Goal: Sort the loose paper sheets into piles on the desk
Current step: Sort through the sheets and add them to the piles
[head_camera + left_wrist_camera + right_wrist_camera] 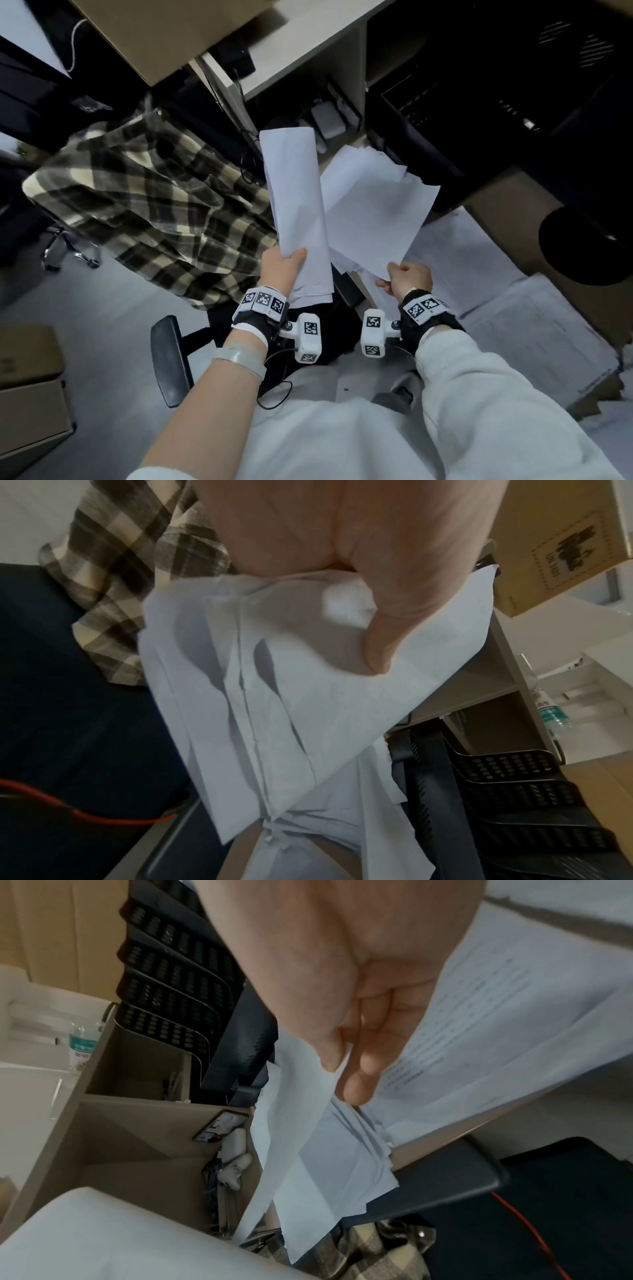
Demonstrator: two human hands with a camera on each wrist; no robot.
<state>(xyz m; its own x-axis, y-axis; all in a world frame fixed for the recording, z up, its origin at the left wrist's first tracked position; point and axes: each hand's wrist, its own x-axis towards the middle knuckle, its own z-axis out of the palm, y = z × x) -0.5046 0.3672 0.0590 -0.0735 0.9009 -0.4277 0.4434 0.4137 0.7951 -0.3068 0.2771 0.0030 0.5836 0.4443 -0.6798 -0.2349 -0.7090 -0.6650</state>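
My left hand (286,265) grips the lower end of a curled stack of white sheets (296,192) that stands up and away from me; the left wrist view shows my thumb (387,631) pressed over these sheets (274,696). To its right, my right hand (404,277) pinches the near corner of a loose, fanned bundle of white sheets (373,212). In the right wrist view my fingers (359,1069) curl round that bundle (329,1150), and a printed page (496,1010) lies behind them. Both bundles hang in the air above my lap.
A plaid shirt (147,209) drapes over a chair at left. More printed sheets (479,274) lie on a surface at right, beside a cardboard box (555,246). Black mesh trays (171,988) stand near a desk (298,44). A chair armrest (169,359) sits lower left.
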